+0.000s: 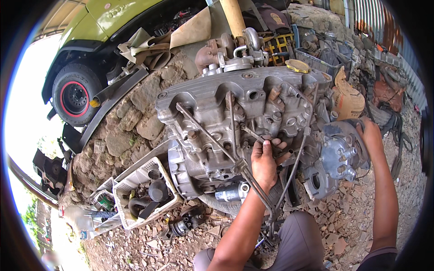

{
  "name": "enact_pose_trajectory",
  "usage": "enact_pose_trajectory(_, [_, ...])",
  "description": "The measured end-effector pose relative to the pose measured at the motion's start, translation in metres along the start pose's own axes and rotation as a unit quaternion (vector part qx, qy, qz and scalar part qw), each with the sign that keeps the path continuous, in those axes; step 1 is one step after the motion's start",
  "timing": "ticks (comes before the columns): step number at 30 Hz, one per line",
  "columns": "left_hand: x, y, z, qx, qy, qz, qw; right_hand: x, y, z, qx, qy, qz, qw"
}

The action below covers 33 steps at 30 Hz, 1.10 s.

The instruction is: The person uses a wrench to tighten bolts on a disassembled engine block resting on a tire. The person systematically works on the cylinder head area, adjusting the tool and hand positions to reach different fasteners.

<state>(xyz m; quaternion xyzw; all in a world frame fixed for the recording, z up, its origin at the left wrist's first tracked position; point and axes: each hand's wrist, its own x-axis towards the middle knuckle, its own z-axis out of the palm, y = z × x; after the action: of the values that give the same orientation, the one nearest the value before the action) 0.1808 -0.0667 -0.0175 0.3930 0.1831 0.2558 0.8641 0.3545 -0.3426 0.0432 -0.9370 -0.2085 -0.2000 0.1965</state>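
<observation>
A grey engine block (203, 149) lies before me. My left hand (264, 162) is closed on a slim metal wrench (252, 134), thumb on top, with its far end against the block's side. Bent metal fuel pipes (205, 131) run across the block and pass by my left wrist. My right hand (371, 135) curls its fingers over the rim of a round grey pump (339, 156) at the engine's right end; some fingertips are hidden behind the rim. A turbocharger (235, 52) sits beyond the block's ribbed top cover (203, 89).
A white plastic crate (120, 198) with dark parts stands left of the engine, by a stone wall (120, 140). Beyond is a green vehicle with a red-ringed wheel (74, 95). Behind right are a yellow cap (297, 66), brown paper bag (347, 97) and parts bin (323, 61). Rubble covers the ground.
</observation>
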Motion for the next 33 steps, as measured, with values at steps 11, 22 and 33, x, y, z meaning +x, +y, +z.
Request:
enact_pose_trajectory(11, [-0.004,0.000,-0.002,0.016,-0.008,0.024,1.000,0.002,0.001,0.003,0.000,0.004,0.012,1.000])
enact_pose_trajectory(22, [0.004,-0.005,-0.016,-0.007,-0.097,0.029,0.995,0.001,-0.001,-0.001,0.008,0.014,0.001,1.000])
enact_pose_trajectory(33, [-0.001,-0.004,-0.012,0.044,-0.022,0.032,0.998,0.000,0.001,-0.002,0.012,0.001,0.004,1.000])
